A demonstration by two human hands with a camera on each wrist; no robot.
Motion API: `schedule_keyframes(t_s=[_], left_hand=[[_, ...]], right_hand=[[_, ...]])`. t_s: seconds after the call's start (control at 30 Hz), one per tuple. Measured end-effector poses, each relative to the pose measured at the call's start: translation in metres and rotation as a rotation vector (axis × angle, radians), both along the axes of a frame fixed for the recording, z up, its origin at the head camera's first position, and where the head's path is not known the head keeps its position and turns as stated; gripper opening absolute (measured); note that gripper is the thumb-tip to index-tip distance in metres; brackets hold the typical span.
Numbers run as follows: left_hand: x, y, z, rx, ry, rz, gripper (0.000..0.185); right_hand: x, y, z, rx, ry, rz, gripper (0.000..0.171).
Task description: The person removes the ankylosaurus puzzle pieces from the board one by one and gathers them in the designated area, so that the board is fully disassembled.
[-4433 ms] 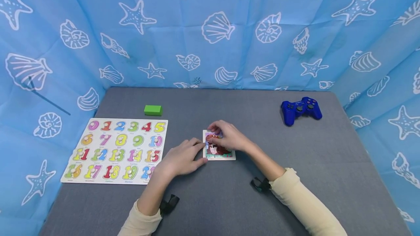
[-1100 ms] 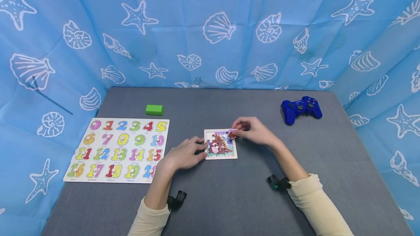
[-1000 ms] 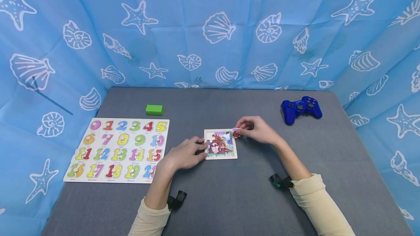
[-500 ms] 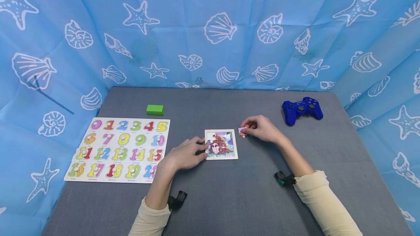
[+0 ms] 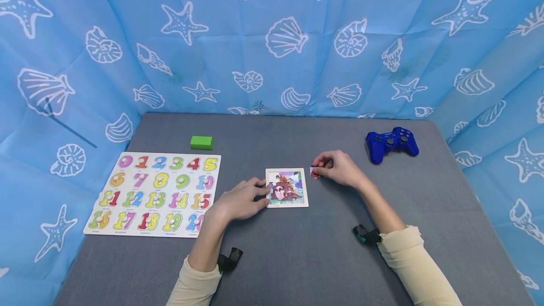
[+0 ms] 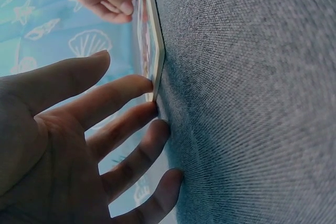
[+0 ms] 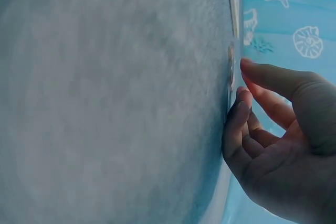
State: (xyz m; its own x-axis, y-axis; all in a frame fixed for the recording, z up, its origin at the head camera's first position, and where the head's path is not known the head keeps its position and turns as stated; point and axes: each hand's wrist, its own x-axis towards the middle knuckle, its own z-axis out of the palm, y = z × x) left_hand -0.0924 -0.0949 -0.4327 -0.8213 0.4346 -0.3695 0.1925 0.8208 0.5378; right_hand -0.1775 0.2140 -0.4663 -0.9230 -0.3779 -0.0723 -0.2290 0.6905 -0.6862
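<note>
A small square jigsaw puzzle (image 5: 293, 205) with a light wooden frame lies on the grey table, its picture showing a red-haired figure. Pale bare patches show along the upper left of the picture. My left hand (image 5: 242, 200) lies at the frame's left edge, fingers spread and fairly straight; in the left wrist view its index fingertip meets the frame's corner. To the right of the frame, my right hand (image 5: 337, 169) pinches a small purple-and-red puzzle piece (image 5: 314, 175) close over the table. The other right fingers are curled, as the right wrist view shows.
A white number board (image 5: 94, 231) with pegged numerals 0 to 20 lies at the left. Behind it sits a green block (image 5: 201, 142). A blue game controller (image 5: 391, 143) rests at the back right. A blue seashell curtain (image 5: 255, 27) hangs round the table's back and sides.
My right hand took the piece from the puzzle's upper right and carried it to the right, off the frame. In the last half second it has barely shifted. The left hand stays at the frame.
</note>
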Motion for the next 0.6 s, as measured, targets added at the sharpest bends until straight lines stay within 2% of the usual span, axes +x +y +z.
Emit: schedule_keyframes(t_s=[0.13, 0.4, 0.6], left_hand=[[0.0, 0.0, 0.0, 0.003, -0.003, -0.002, 0.046], [0.0, 0.001, 0.001, -0.012, -0.004, 0.007, 0.046], [-0.001, 0.001, 0.001, -0.02, -0.012, 0.012, 0.046]], right_hand=[[0.004, -0.005, 0.001, -0.068, -0.037, 0.004, 0.01], [0.01, -0.023, 0.003, -0.154, -0.09, 0.06, 0.015], [0.014, -0.04, 0.003, -0.232, -0.164, 0.12, 0.019]])
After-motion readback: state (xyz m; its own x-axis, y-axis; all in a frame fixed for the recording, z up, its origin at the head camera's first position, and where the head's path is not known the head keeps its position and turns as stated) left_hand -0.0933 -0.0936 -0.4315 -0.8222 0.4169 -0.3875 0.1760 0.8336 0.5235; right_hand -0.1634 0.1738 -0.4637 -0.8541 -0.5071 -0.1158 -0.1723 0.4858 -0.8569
